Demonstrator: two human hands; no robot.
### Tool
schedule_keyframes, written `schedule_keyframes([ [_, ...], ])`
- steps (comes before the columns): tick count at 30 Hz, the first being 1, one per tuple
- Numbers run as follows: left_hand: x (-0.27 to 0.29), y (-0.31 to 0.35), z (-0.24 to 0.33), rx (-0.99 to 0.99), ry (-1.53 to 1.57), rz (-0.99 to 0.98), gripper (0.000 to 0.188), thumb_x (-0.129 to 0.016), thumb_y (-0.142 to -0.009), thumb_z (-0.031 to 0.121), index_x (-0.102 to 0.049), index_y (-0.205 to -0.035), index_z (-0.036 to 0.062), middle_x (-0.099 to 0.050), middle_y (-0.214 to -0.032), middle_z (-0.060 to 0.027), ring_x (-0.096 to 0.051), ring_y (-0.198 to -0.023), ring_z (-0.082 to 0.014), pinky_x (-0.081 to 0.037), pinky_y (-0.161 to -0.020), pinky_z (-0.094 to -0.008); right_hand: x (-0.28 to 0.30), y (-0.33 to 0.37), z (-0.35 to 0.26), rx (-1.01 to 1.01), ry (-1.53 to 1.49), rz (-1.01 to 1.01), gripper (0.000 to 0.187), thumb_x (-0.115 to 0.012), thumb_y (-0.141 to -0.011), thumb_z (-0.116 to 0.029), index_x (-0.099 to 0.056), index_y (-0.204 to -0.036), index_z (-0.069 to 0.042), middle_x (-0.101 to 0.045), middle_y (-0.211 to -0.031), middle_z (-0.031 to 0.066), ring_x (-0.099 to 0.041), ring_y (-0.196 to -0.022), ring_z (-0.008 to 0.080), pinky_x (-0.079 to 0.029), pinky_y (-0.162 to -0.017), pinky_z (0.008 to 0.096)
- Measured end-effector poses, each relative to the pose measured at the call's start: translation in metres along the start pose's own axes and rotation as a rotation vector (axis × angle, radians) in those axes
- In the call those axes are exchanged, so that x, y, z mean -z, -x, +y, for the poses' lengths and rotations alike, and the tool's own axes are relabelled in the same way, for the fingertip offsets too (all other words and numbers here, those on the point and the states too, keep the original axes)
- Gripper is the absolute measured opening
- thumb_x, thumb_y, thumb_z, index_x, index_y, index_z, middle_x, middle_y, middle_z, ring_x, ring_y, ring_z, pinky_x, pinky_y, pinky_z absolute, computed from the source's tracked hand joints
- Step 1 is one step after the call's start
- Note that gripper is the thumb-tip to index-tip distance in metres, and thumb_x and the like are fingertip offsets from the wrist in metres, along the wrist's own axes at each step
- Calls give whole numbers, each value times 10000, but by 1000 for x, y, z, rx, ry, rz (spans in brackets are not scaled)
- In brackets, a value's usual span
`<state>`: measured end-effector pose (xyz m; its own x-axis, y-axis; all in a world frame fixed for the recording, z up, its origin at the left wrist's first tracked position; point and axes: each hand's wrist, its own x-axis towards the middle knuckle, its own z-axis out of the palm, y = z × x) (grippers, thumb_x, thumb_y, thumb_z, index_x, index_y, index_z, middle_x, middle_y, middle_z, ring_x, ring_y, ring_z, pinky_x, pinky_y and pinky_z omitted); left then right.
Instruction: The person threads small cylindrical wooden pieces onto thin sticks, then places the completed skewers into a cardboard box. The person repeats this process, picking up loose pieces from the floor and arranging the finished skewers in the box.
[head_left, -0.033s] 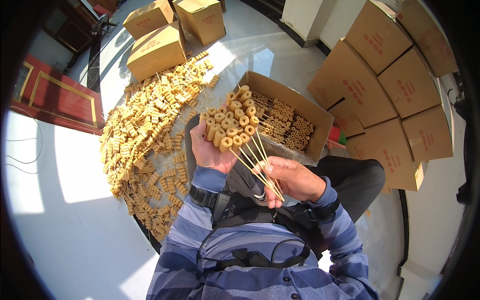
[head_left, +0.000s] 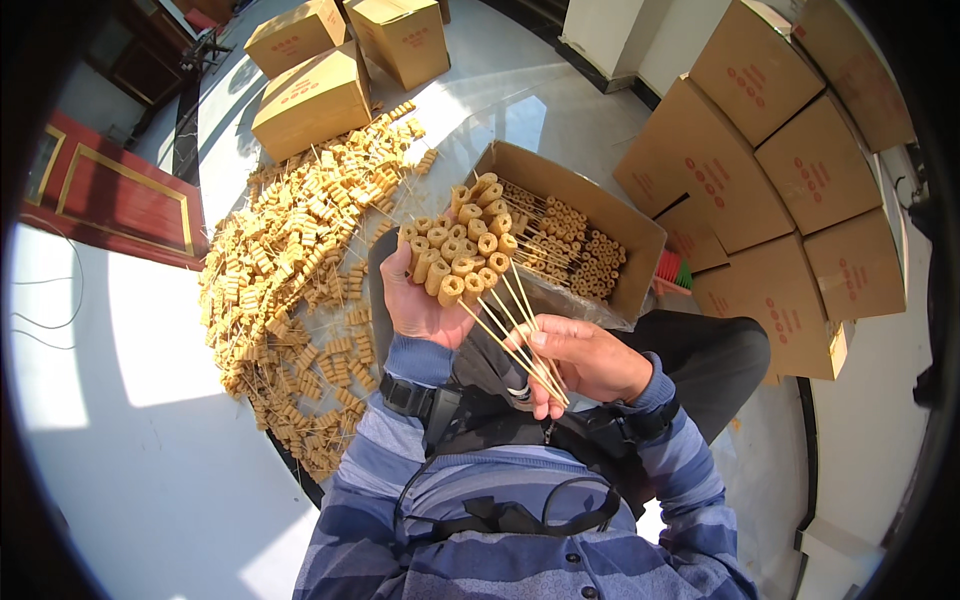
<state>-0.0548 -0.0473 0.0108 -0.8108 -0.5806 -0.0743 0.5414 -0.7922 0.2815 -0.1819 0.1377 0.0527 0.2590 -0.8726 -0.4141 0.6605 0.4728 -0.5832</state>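
My left hand (head_left: 425, 312) cups a bundle of skewered snacks (head_left: 462, 247), golden-brown ribbed tubes with hollow ends packed side by side. Their thin wooden sticks (head_left: 512, 345) fan downward and converge to the right. My right hand (head_left: 592, 362) is closed around the lower ends of those sticks, thumb on top. Just beyond the bundle stands an open cardboard box (head_left: 622, 222). It has a liner and holds rows of similar skewers (head_left: 570, 240), tube ends showing. Some of my left fingers are hidden behind the bundle.
A large heap of loose skewers (head_left: 290, 250) spreads over the floor to my left. Cardboard cartons (head_left: 315, 100) stand beyond it, and more cartons (head_left: 735, 180) are stacked at the right. A red panel with gold trim (head_left: 125, 195) is at far left. My bent leg (head_left: 720, 350) lies below the box.
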Motion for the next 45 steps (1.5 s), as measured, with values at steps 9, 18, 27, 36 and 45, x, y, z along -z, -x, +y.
schedule_keyframes([
  [9, -14, 19, -16, 43, -56, -21, 923, -545, -901, 636, -328, -1491, -40, -422, -1485, -268, -494, -1315, -437, -477, -1034, -596, -6, 13, 9, -191, 108, -135, 397, -372, -1100, -370, -481, -1348, -80, -709, -842, 130, -713, -752, 199, -571, -671, 277],
  [18, -3, 38, -19, 182, -91, -97, 1043, -628, -841, 621, -241, -1534, -56, -399, -1496, -285, -483, -1325, -453, -461, -1063, -600, -14, 35, -5, 137, 983, 296, 689, -561, -1022, -441, -335, -1487, 15, -559, -1304, 174, -594, -1176, 263, -511, -982, 389],
  [27, -13, 60, -27, 161, -247, 35, 943, -626, -824, 541, -336, -1488, -63, -477, -1451, -257, -535, -1300, -375, -447, -1103, -494, -29, -21, -9, 516, 1034, 478, 1208, -808, -788, -539, -121, -1500, 153, -379, -1453, 318, -390, -1384, 398, -319, -1163, 435],
  [36, -11, 22, -19, 46, -315, -91, 942, -636, -822, 304, -145, -1595, 86, -419, -1497, -167, -478, -1345, -306, -393, -1147, -454, -30, -42, -15, 517, 879, 539, 1220, -877, -729, -488, -167, -1493, 145, -412, -1434, 268, -437, -1355, 304, -363, -1135, 367],
  [45, -15, -12, -34, 15, -456, -45, 974, -616, -857, 332, -37, -1606, 101, -420, -1467, -156, -483, -1328, -283, -415, -1119, -422, -4, -52, -45, 419, 776, 591, 1083, -834, -730, -411, -238, -1446, 141, -467, -1345, 248, -495, -1273, 282, -404, -1091, 346],
])
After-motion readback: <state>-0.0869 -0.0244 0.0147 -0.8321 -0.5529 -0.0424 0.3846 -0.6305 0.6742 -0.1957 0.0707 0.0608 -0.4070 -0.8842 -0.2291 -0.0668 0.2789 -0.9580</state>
